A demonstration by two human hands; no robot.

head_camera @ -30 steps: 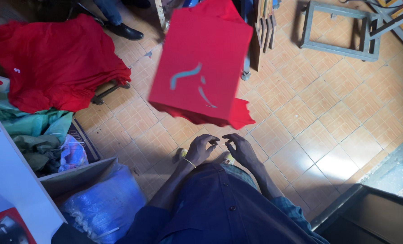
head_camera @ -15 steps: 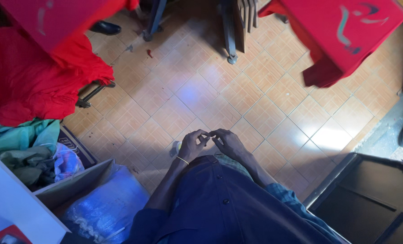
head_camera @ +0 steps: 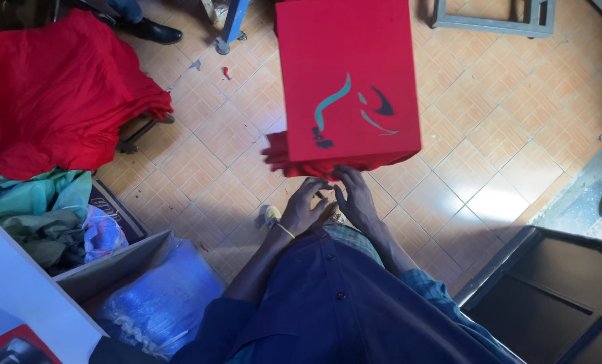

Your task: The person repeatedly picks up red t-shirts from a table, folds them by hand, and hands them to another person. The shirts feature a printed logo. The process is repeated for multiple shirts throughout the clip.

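A: Nearest the camera, what shows?

B: A person in a dark blue shirt point(head_camera: 328, 303) looks down over their own lap. At lower left sits an open carton point(head_camera: 112, 269) holding a blue plastic bag point(head_camera: 159, 296), with the edge of a white board point(head_camera: 17, 290) beside it.

A: And the hands?

B: Both are held out just past the knees, side by side and almost touching. The left hand point(head_camera: 304, 207), a thin band on its wrist, has its fingers spread and curled loosely. The right hand point(head_camera: 356, 199) is spread too, its fingertips point(head_camera: 341, 172) reaching the lower edge of a red cloth point(head_camera: 345, 84). Neither hand is closed on anything; whether the right one actually presses the cloth, I cannot tell.

A: Where is that cloth?

B: Directly ahead of the hands, stretched flat over a square board, with loose red fabric bunched under its near edge. A teal and dark printed mark sits on its face.

A: What lies around it?

B: A tan tiled floor point(head_camera: 490, 135). To the left, green rags point(head_camera: 38, 209) lie heaped, and behind them a large pile of red cloth point(head_camera: 58, 94) rests on a low stand. At the right, a dark metal frame point(head_camera: 557, 276) fills the corner.

A: Farther off?

B: Another person's black shoe point(head_camera: 156, 30) at top left, a blue stand leg point(head_camera: 233, 20) next to it, and a grey frame point(head_camera: 496, 20) lying on the tiles at top right.
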